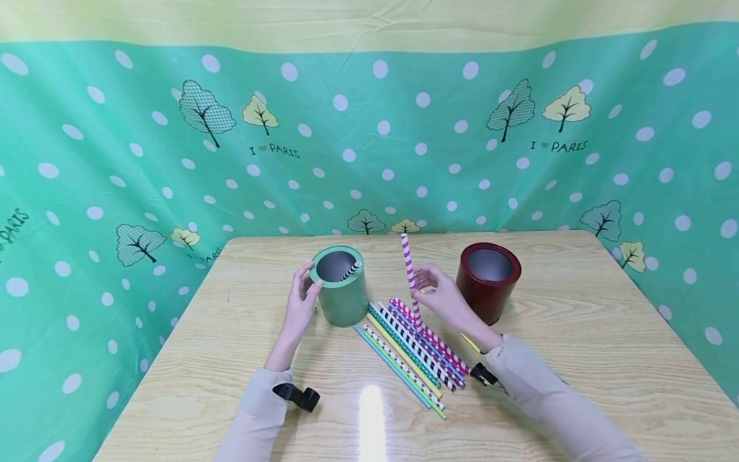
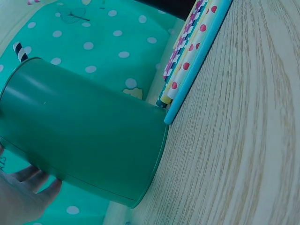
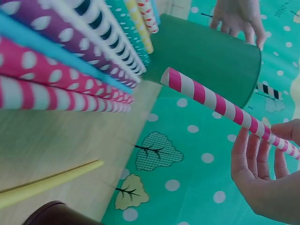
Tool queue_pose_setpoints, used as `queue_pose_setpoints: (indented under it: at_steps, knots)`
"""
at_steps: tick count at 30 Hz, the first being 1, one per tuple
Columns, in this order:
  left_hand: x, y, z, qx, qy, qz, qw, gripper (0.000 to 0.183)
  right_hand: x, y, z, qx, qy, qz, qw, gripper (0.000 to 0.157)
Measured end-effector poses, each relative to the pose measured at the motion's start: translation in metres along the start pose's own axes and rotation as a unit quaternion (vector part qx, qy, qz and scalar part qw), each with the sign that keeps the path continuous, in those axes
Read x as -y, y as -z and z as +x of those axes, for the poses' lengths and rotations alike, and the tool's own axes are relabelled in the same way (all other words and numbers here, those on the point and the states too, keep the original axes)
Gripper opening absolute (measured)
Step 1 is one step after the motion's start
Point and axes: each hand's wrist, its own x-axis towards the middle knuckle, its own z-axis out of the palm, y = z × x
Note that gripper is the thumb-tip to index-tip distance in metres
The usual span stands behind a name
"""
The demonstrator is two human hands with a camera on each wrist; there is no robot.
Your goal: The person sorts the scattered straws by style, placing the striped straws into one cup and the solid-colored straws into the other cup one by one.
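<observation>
On the desk point(image 1: 185, 391), toward its far edge, I see the green tin point(image 1: 346, 305) standing upright, a black-and-white straw point(image 1: 350, 271) leaning inside against the rim. Left hand point(image 1: 298, 305): fingers and thumb spread wide, curved about the tin's upper left side. Right hand point(image 1: 441, 298): thumb and fingers pinched on a pink-and-white striped straw point(image 1: 408, 266), held nearly upright, its top tilted slightly left. From the right wrist view I make out the lower end hanging free. Patterned straws point(image 1: 411, 350) lie side by side between the hands, their far ends near the green tin. Dark red tin point(image 1: 485, 295) stands right of the right hand; a yellow straw point(image 1: 470, 343) shows beside that forearm. Spotted cloth point(image 1: 369, 154) hangs behind.
</observation>
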Motion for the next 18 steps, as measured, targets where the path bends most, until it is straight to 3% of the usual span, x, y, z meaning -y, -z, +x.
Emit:
queue_pose_setpoints:
  at_steps: [18]
  knots:
    - [-0.001,-0.001,0.0,-0.005,0.0,-0.003,1.0,0.044,0.046,-0.006,0.026,-0.046,0.063,0.075,0.994,0.03]
